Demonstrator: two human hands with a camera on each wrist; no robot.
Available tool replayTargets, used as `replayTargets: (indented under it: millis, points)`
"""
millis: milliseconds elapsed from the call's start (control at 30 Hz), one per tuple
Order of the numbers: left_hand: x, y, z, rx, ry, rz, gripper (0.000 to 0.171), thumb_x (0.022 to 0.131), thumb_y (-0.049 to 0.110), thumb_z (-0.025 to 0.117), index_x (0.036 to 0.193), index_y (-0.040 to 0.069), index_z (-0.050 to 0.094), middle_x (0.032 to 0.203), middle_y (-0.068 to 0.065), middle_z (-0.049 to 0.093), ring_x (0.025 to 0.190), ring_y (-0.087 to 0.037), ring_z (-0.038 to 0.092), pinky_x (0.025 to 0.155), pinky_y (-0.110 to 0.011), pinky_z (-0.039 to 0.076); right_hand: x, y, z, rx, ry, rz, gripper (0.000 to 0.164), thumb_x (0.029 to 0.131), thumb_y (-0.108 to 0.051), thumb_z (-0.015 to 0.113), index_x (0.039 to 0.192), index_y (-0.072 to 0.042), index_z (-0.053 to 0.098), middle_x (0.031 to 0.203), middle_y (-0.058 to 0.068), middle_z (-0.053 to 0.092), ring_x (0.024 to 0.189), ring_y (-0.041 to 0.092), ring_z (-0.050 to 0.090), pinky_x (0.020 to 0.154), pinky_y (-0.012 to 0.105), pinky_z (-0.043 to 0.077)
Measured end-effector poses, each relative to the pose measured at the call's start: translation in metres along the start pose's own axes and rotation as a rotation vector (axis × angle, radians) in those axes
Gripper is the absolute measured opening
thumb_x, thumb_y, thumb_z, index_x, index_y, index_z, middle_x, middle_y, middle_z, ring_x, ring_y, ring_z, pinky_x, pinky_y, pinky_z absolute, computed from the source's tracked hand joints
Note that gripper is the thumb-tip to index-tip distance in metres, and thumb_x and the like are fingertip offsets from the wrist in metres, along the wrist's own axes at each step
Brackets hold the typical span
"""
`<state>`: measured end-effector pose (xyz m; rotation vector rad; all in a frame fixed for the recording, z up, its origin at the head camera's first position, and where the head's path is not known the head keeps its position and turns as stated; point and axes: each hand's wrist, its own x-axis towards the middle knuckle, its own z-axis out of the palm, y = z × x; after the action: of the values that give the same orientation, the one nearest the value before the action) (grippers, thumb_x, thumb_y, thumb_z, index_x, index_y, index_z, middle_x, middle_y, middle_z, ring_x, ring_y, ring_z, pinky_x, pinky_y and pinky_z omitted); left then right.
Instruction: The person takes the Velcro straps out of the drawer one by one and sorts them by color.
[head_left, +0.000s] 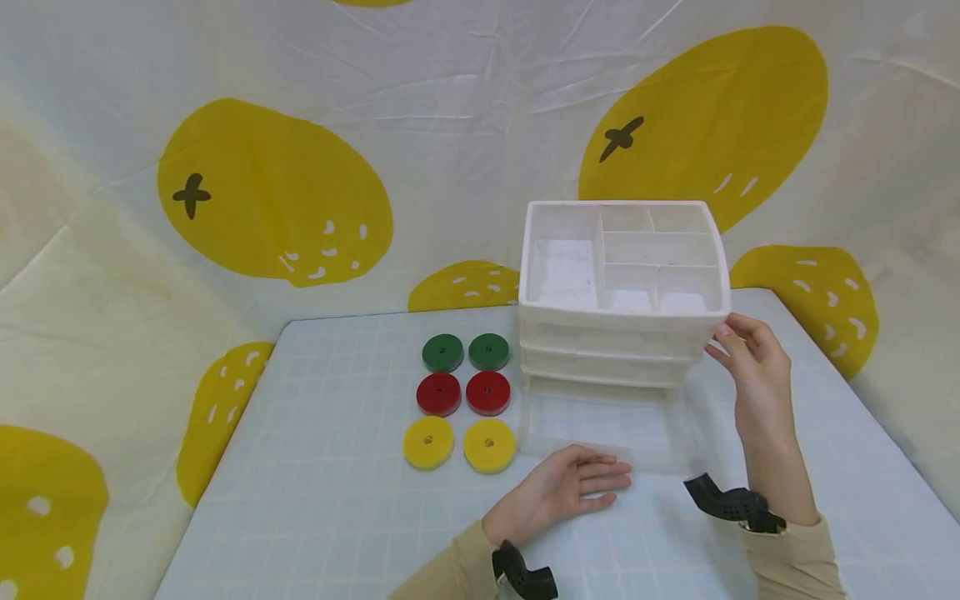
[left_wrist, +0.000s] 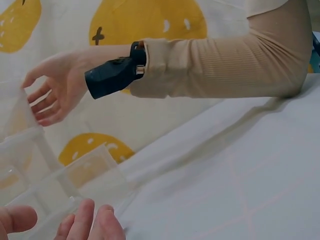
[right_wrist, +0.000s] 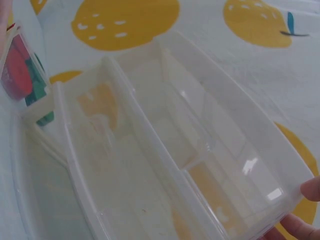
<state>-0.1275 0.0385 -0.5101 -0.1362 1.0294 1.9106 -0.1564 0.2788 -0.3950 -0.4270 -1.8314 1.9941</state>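
Note:
A white plastic drawer organizer (head_left: 607, 333) stands at the back right of the table, its top tray split into several compartments. Its clear bottom drawer (head_left: 652, 460) is pulled out toward me, and the drawers above it are closed. My right hand (head_left: 761, 375) holds the organizer's upper right edge, with thumb and fingers around the corner in the right wrist view. In front of the pulled-out drawer is my left hand (head_left: 566, 487), fingers extended and holding nothing. Left of the organizer lie two green discs (head_left: 442, 353), two red discs (head_left: 438, 394) and two yellow discs (head_left: 428, 442).
A pale checked cloth covers the table (head_left: 322, 467). Behind it hangs a white curtain (head_left: 465, 142) printed with yellow lemons. Each wrist carries a black camera mount (head_left: 731, 502) over a tan sleeve.

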Motion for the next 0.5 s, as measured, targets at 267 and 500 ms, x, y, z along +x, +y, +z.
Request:
replayTargets:
  millis: [267,500]
  points:
    - [0.008,0.008,-0.002,-0.005,-0.011,0.014,0.042,0.098,0.028,0.046,0.131,0.003,0.054,0.132,-0.013,0.061,0.120,-0.024,0.060,0.111,-0.042,0.039,-0.001,-0.002,0.002,-0.043,0.019,0.032,0.051,0.085,-0.044,0.066,0.126,-0.017,0.055,0.118,-0.010,0.054,0.112,0.007,0.053,0.084,0.009,0.049]
    - [0.016,0.016,-0.004,0.011,-0.022,0.060,0.041,0.098,0.028,0.045,0.130,0.002,0.054,0.133,-0.013,0.060,0.122,-0.025,0.059,0.110,-0.041,0.041,-0.001,-0.002,0.002,-0.043,0.018,0.026,0.052,0.085,-0.044,0.066,0.127,-0.016,0.055,0.118,-0.010,0.055,0.112,0.007,0.053,0.082,0.007,0.049]
